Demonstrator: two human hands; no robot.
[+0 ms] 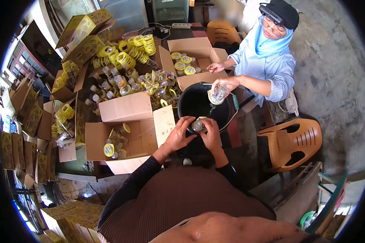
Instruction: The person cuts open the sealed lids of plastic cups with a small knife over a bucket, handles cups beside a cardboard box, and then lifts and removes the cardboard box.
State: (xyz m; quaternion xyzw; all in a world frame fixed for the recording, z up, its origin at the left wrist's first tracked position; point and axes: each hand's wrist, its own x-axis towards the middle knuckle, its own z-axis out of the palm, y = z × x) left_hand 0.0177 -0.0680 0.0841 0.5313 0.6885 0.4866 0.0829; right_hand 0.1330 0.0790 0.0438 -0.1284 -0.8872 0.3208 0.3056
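The left hand and the right hand are grasping a small clear bottle between them, fingers curling around its sides; the bottle is hovering over the near part of a black bucket. Across the bucket, a co-worker's hand is holding a clear container — tilted above the opening. Beside the left forearm, an open carton is holding several yellow-labelled bottles.

One bucket, apparently two chairs
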